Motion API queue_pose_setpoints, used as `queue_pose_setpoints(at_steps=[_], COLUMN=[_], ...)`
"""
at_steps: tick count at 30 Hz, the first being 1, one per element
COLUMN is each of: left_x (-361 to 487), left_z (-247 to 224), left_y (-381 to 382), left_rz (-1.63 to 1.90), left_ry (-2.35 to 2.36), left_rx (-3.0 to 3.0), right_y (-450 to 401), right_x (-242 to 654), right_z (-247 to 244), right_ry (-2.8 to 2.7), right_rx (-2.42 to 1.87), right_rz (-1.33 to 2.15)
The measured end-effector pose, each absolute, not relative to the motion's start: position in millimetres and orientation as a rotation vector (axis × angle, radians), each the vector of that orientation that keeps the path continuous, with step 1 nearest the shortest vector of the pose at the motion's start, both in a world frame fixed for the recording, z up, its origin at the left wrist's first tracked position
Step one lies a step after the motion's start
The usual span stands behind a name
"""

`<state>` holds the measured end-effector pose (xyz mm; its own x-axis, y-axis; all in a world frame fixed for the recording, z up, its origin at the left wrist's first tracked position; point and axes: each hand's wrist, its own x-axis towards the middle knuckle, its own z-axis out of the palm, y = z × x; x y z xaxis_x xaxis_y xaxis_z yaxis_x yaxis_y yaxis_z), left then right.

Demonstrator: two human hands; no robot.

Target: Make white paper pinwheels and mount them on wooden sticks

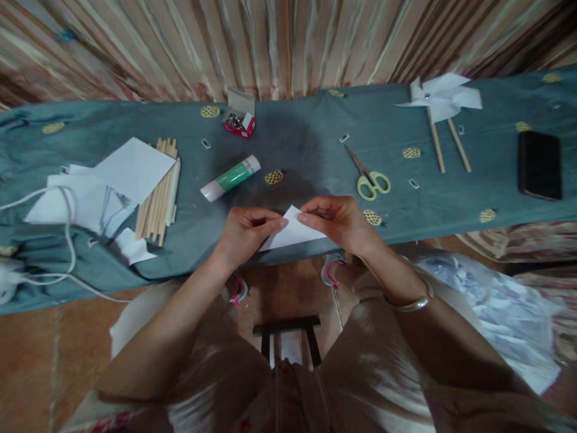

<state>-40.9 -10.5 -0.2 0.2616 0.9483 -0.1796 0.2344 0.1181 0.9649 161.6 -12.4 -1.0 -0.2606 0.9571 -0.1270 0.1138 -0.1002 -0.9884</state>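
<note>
A white sheet of paper (295, 233), folded into a triangle with its tip pointing away from me, lies at the near edge of the cloth-covered table. My left hand (250, 231) pinches its left slope between thumb and fingers. On the other slope, close to the tip, my right hand (336, 219) pinches the paper the same way. Beyond the left hand lies a glue stick (232, 177) with a green label. Green-handled scissors (368, 177) rest past the right hand, blades pointing away.
Wooden sticks (157, 201) and white paper sheets (133, 168) lie at left, near a white cable (70, 240). A red box of metal pins (240, 120) stands open at the back. Right are paper pinwheels (444, 99) on sticks and a phone (540, 165). A plastic bag (500, 307) sits below.
</note>
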Motion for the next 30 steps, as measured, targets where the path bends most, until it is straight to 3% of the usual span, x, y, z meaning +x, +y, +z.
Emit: queue_pose_setpoints(at_steps=[17, 30], left_x=[-37, -55], left_z=[1, 2], left_y=[-13, -9], left_rz=[0.736, 0.765], left_ry=[1.074, 1.143], left_rx=[1.563, 1.626], right_y=[-16, -15], right_x=[154, 167], right_z=[14, 9], right_ry=[-1.838, -1.7], right_rx=[-1.382, -1.383], right_rz=[1.163, 1.272])
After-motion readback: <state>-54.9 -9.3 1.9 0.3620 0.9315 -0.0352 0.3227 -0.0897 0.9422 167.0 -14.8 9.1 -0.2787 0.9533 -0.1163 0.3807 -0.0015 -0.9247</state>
